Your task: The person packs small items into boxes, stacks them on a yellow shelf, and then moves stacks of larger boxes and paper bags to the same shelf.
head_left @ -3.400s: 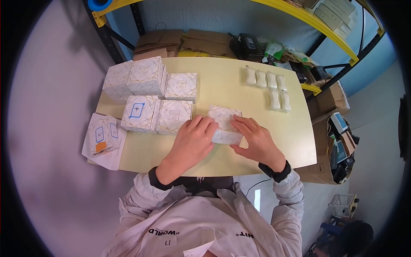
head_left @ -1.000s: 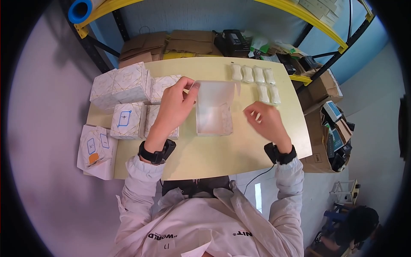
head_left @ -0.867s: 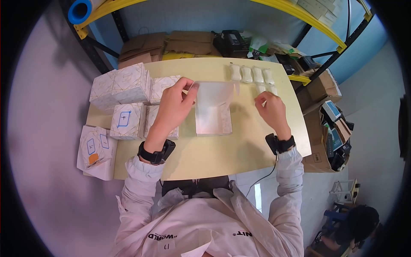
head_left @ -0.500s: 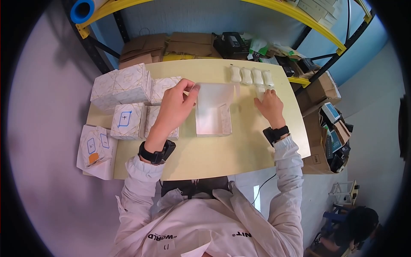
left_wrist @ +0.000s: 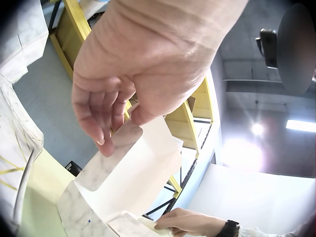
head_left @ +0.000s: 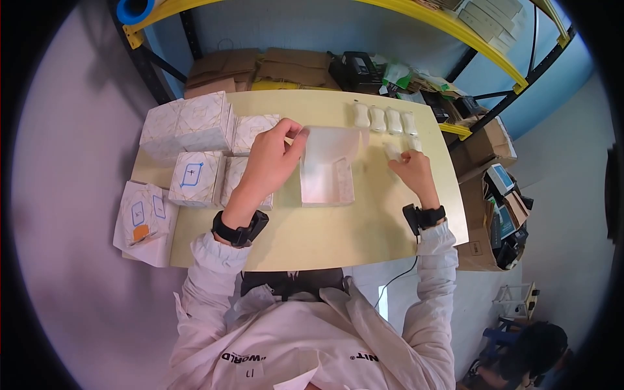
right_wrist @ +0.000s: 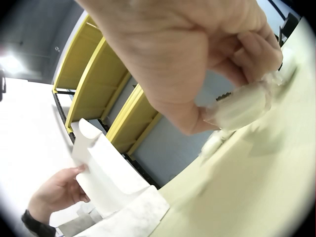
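Observation:
A marbled white box [head_left: 326, 185] stands with its lid raised in the middle of the table, its pale inside showing. My left hand [head_left: 271, 159] pinches the upper left corner of the lid; the left wrist view shows thumb and fingers of that hand [left_wrist: 143, 64] at the lid edge [left_wrist: 113, 158]. To the right, my right hand [head_left: 416, 174] pinches a small wrapped white packet [head_left: 392, 152]. In the right wrist view the packet [right_wrist: 242, 106] is tilted between thumb and fingers of that hand [right_wrist: 197, 59], just above the table. Another packet [head_left: 415, 143] lies beside it.
Four packets in a row [head_left: 377, 119] lie at the back right of the table [head_left: 305, 250]. Closed marbled boxes [head_left: 197, 179] crowd the left side, some stacked. Behind is a yellow and black shelf [head_left: 448, 32] with cardboard; a filled carton [head_left: 478, 227] stands right of the table.
The box has been turned and opened, and my left hand has moved to its lid. My right hand reached the packets, took hold of one and drew it slightly towards me.

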Demonstrator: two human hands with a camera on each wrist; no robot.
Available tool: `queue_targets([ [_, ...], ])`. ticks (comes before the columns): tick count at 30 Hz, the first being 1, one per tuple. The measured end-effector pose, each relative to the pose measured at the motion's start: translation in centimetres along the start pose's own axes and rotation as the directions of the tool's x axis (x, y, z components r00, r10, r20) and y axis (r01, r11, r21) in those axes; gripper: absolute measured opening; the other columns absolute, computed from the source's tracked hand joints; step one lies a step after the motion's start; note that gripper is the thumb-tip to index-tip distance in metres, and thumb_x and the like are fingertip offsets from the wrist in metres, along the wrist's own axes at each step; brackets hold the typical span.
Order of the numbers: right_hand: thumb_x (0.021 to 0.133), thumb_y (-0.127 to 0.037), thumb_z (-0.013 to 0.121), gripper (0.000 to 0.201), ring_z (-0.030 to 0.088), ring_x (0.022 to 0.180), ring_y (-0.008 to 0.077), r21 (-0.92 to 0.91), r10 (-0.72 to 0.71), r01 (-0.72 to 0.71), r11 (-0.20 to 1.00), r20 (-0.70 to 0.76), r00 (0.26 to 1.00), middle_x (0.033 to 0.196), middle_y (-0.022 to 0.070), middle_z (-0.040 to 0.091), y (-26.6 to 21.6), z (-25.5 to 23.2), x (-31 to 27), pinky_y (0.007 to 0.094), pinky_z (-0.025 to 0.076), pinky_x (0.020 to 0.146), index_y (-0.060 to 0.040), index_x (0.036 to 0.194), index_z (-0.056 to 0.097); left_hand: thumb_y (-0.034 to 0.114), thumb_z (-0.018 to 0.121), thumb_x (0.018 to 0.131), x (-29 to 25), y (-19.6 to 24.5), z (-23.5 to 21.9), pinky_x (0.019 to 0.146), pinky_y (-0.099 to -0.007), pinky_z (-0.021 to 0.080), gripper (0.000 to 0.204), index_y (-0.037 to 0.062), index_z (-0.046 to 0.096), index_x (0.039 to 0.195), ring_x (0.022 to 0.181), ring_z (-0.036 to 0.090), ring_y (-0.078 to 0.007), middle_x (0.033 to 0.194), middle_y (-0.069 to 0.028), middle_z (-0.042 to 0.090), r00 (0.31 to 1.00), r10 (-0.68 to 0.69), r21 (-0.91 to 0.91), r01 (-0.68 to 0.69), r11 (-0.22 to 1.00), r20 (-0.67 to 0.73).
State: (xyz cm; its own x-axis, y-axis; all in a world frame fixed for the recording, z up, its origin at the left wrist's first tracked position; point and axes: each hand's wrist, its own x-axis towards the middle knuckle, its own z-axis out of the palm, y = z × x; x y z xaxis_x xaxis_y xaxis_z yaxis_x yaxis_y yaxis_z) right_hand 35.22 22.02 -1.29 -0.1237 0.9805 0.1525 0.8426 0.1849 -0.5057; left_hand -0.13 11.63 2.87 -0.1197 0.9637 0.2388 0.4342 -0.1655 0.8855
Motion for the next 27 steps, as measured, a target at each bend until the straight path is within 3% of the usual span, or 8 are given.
queue_targets([
  [2,0.076,-0.032,0.083,0.049,0.074,0.072,0.0341,0.084,0.015,-0.015,0.996,0.007,1.0,0.076,0.0209,0.073,-0.8,-1.0,-1.2,0.0429,0.057,0.068,0.0105,0.099,0.074,0.025,0.068,0.107,0.0,0.1,0.1,0.064,-0.0368,0.053,0.028,-0.0032,0.069,0.11,0.063,0.07,-0.0225,0.095,-0.016,0.078,1.0,-0.005,-0.032,0.005,0.999,-0.02],
  [4,0.079,-0.028,0.082,0.049,0.071,0.069,0.027,0.104,-0.021,0.02,0.994,0.01,1.0,0.075,0.0169,0.071,-1.8,-1.8,-2.6,0.0398,0.055,0.065,0.0115,0.106,0.075,0.025,0.069,0.107,0.0,0.0,0.2,0.064,-0.0367,0.053,0.029,-0.0033,0.069,0.11,0.063,0.07,-0.0226,0.095,-0.0159,0.078,1.0,0.006,-0.037,-0.007,0.999,-0.023],
  [10,0.081,-0.019,0.082,0.044,0.065,0.072,0.0233,0.198,-0.152,0.118,0.973,0.167,0.974,0.085,0.0147,0.071,-5.8,-4.1,-6.6,0.0374,0.054,0.067,0.0087,0.114,0.074,0.026,0.069,0.107,0.0,0.3,0.1,0.065,-0.0369,0.053,0.029,-0.0034,0.068,0.11,0.063,0.07,-0.0233,0.094,-0.0157,0.078,1.0,0.012,-0.032,-0.013,0.999,-0.023],
  [14,0.079,-0.016,0.083,0.042,0.065,0.076,0.0248,0.24,-0.243,0.187,0.953,0.234,0.941,0.092,0.0148,0.071,-9.0,-4.5,-8.3,0.0371,0.054,0.07,0.0056,0.114,0.075,0.025,0.069,0.107,0.0,0.5,0.1,0.065,-0.0372,0.054,0.029,-0.0034,0.068,0.109,0.065,0.071,-0.0237,0.094,-0.0156,0.078,1.0,0.013,-0.027,-0.013,1.0,-0.02],
  [19,0.078,-0.012,0.082,0.034,0.07,0.083,0.0356,0.306,-0.447,0.368,0.878,0.251,0.858,0.097,0.0157,0.069,-11.7,-2.7,-9.0,0.0425,0.057,0.075,0.0014,0.108,0.073,0.024,0.068,0.107,-0.2,0.6,0.0,0.065,-0.037,0.055,0.028,-0.0031,0.068,0.111,0.067,0.073,-0.0238,0.095,-0.0157,0.078,1.0,0.004,-0.034,-0.005,0.999,-0.009],
  [20,0.078,-0.012,0.081,0.034,0.071,0.086,0.0387,0.282,-0.497,0.432,0.856,0.225,0.838,0.099,0.0161,0.068,-11.7,-1.9,-8.9,0.0449,0.058,0.077,0.0009,0.108,0.071,0.024,0.068,0.107,-0.2,0.6,0.0,0.065,-0.037,0.055,0.027,-0.003,0.068,0.111,0.068,0.074,-0.0239,0.096,-0.0158,0.079,1.0,0.006,-0.041,-0.006,0.999,-0.003],
  [27,0.076,-0.014,0.079,0.038,0.068,0.097,0.0362,0.062,-0.622,0.622,0.781,0.178,0.763,0.107,0.0155,0.063,-13.2,1.6,-7.9,0.046,0.06,0.079,0.002,0.109,0.068,0.023,0.068,0.107,-0.4,0.5,-0.3,0.067,-0.0373,0.056,0.027,-0.0026,0.068,0.114,0.069,0.074,-0.0245,0.098,-0.0161,0.079,1.0,0.015,-0.031,-0.014,0.999,0.012],
])
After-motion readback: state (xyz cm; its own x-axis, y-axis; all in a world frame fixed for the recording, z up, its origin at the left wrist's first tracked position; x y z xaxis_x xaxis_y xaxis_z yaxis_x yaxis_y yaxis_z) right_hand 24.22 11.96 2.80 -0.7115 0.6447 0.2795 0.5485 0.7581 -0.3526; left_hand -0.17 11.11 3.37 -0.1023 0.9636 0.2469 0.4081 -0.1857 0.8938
